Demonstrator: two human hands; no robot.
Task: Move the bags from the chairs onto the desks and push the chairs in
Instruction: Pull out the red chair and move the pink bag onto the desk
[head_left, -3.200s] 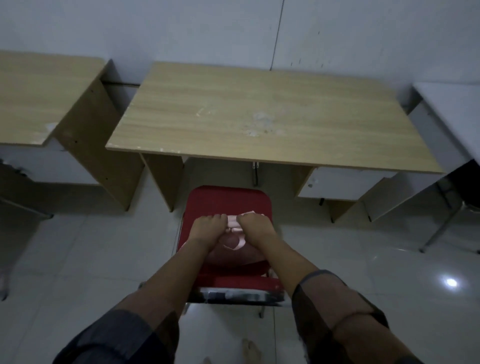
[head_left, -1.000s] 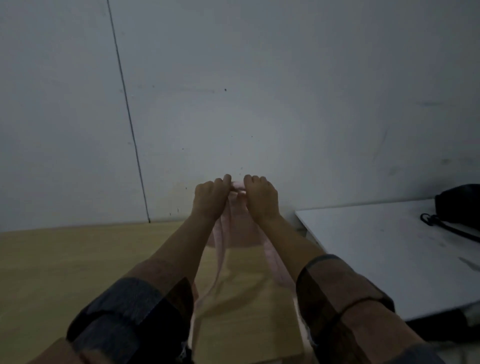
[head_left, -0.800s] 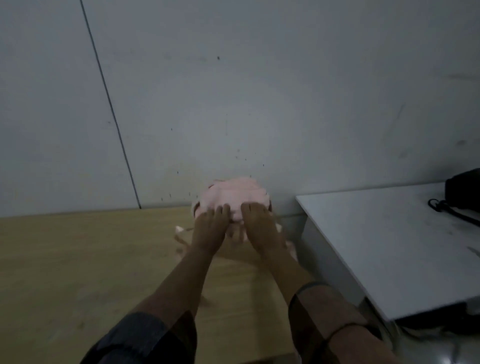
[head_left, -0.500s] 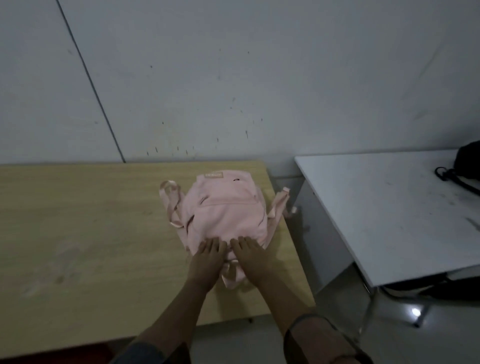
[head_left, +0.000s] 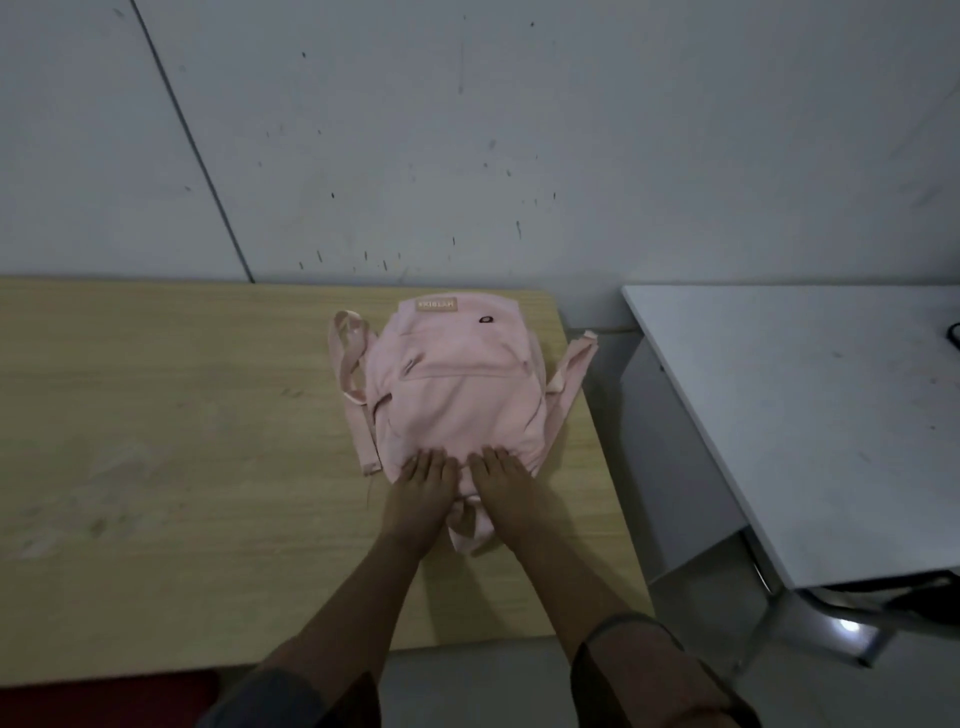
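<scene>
A pink backpack (head_left: 457, 395) lies flat on the wooden desk (head_left: 171, 467), near the desk's right end, its straps spread to both sides. My left hand (head_left: 421, 493) and my right hand (head_left: 506, 496) rest palm down, side by side, on the bag's near end, fingers flat on the fabric; the top handle pokes out between the wrists. A strip of the red chair (head_left: 104, 701) shows under the desk's front edge at the bottom left.
A white desk (head_left: 810, 415) stands to the right across a narrow gap, with a dark cable at its far right edge (head_left: 953, 338). Its metal leg (head_left: 810, 621) stands on the tiled floor. A grey wall runs right behind both desks.
I lifted the pink backpack off the red chair and laid it flat on the wooden desk. My hands went from gripping its handle to lying flat on its near end.
</scene>
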